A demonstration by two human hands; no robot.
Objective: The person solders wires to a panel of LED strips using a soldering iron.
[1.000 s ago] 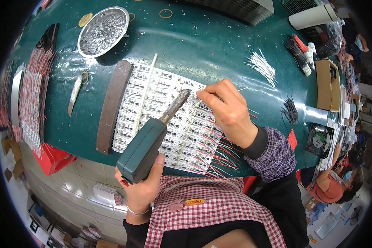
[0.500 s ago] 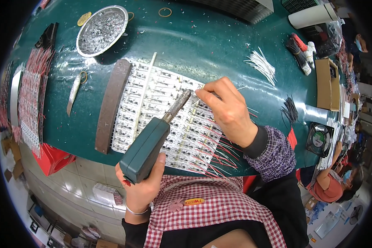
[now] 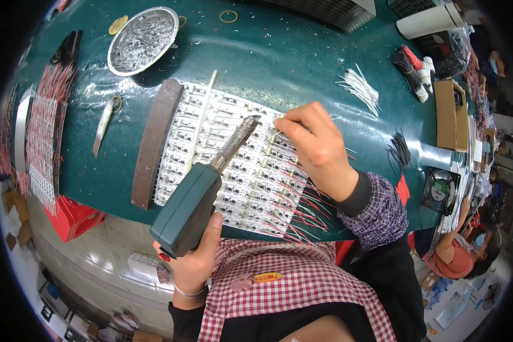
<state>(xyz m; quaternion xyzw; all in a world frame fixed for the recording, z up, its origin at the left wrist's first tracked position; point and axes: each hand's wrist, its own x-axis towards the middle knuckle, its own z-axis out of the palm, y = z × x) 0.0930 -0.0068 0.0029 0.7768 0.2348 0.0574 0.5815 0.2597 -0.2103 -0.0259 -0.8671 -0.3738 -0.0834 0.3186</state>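
Note:
My left hand (image 3: 196, 259) is wrapped round the handle of a dark green soldering gun (image 3: 189, 199). Its worn metal tip hovers over the upper part of a white circuit board panel (image 3: 228, 191), a little left of my right fingers. The panel carries rows of small black components, and red and white wires trail off its right edge. My right hand (image 3: 319, 145) is pinched at the panel's upper right corner on a thin white wire (image 3: 337, 118), mostly hidden by the fingers. A long pale strip (image 3: 202, 119) lies across the panel; a brown bar (image 3: 157, 145) borders its left side.
A metal bowl of silvery scraps (image 3: 119, 68) stands at far left, above a wrapped knife (image 3: 102, 128). Wired panels (image 3: 45, 137) lie at the left edge. White wires (image 3: 360, 91), black wires (image 3: 400, 151), a cardboard box (image 3: 452, 117) and a small fan (image 3: 440, 191) are at right. Another person (image 3: 453, 256) sits beyond.
The soldering gun in my left hand has drawn back to the left, its tip now apart from my right fingers. My right hand has shifted slightly, still pinched.

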